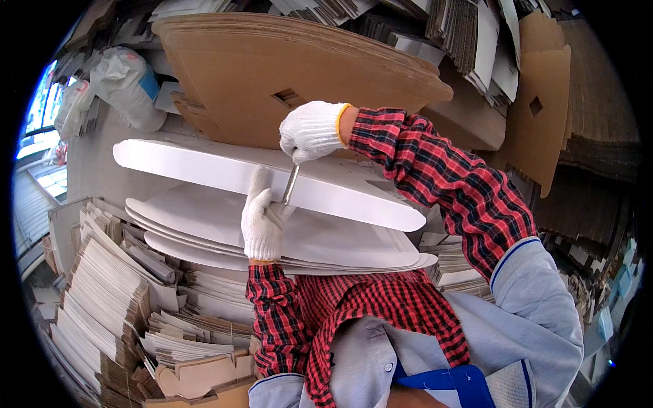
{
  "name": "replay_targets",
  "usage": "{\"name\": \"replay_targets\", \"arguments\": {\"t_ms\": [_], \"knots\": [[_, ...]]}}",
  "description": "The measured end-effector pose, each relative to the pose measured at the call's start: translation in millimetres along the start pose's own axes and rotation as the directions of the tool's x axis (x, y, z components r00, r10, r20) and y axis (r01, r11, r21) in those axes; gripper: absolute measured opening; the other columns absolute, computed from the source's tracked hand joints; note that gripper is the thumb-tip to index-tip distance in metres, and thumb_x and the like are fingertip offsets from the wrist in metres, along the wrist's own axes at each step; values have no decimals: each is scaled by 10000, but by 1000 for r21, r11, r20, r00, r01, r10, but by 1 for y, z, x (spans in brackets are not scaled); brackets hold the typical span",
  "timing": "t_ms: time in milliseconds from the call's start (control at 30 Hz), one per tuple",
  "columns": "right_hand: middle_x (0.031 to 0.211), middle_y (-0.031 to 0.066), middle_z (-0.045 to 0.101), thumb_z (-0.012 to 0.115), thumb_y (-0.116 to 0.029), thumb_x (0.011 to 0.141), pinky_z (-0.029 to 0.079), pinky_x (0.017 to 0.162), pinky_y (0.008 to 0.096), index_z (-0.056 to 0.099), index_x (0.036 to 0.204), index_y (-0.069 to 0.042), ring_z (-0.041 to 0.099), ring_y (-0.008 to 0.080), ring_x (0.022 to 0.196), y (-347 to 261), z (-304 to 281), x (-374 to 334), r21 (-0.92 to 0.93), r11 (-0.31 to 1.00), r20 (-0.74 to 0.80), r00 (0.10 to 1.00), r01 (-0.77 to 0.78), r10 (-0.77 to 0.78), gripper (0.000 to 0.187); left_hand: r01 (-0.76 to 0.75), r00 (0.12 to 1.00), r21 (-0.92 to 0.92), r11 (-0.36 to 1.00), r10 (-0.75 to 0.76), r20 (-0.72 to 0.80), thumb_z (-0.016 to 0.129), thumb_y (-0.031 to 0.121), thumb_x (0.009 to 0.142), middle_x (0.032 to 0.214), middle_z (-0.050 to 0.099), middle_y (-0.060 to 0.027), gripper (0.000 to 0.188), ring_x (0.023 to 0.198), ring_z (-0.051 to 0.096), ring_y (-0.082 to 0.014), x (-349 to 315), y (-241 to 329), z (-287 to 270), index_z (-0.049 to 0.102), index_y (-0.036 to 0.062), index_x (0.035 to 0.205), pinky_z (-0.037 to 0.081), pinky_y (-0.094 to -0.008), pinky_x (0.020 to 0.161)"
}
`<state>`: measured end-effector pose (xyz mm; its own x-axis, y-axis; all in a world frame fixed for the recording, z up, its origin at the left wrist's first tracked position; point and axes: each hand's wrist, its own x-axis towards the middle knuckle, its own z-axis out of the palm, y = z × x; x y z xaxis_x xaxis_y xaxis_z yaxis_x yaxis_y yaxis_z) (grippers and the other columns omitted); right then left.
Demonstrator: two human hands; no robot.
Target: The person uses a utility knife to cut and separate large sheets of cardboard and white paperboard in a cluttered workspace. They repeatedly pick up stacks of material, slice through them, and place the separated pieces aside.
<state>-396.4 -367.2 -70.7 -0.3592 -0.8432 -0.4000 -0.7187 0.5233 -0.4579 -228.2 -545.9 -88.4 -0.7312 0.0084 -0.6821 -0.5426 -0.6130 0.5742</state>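
Observation:
In a white knit glove, my right hand (313, 132) is closed around a slim shiny metal rod (291, 185). Its lower end reaches down past the front edge of a white cardboard sheet (194, 164), near my left hand. The rod's exact kind I cannot make out. My left hand (263, 221), also gloved, lies against the sheet's white front strip, fingers stretched upward and thumb apart. Below that sheet, several more white sheets (340, 246) are stacked in front of my body. Both forearms wear red and black checked sleeves.
Large brown cardboard sheets (231, 75) lean just beyond my hands, one with a diamond-shaped hole. Bundled cardboard pieces (102, 299) fill the lower left. White sacks (129, 85) stand at far left. Another brown board (537, 102) rises at right, beside more stacks.

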Motion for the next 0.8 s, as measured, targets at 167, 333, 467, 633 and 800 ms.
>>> {"name": "replay_targets", "arguments": {"t_ms": [167,333,467,633,800], "knots": [[884,105,721,640,-277,805,552,739,460,788,885,-114,691,324,857,-6,-10,-7,84,996,-10,1000,-28,29,234,-19,1000,93,996,17,26,420,105,980,1588,404,-67,590,1100,641,-190,0,3,2,368,58,1565,556,-381,880],[960,150,749,668,-430,893,542,779,388,757,1037,-22,693,256,860,2,-5,-41,652,755,-138,990,62,37,441,7,1000,202,979,-2,-24,457,172,1010,1581,419,-78,571,1164,574,-176,-6,10,16,377,68,1566,508,-381,959],[843,48,695,654,-441,925,543,694,311,747,1071,-38,640,145,795,-14,-2,-116,914,384,-29,921,-134,389,439,-279,951,938,205,198,239,724,399,865,1451,494,-182,701,1315,506,-321,-47,36,33,512,104,1464,404,-413,1108],[793,33,649,689,-276,915,518,634,260,682,1084,39,597,94,709,-38,66,-223,992,74,23,739,-99,674,358,-350,900,664,-661,-40,434,932,476,520,1402,413,-204,1049,1355,349,-477,-100,50,18,504,251,1451,271,-617,1156],[955,104,681,668,-209,923,582,674,311,661,1145,51,670,156,808,-86,92,-280,972,-218,142,509,93,849,342,-402,556,537,-742,268,787,717,73,589,1195,514,-121,480,1188,451,-372,-49,14,-6,698,182,1056,365,-564,1064]]}}
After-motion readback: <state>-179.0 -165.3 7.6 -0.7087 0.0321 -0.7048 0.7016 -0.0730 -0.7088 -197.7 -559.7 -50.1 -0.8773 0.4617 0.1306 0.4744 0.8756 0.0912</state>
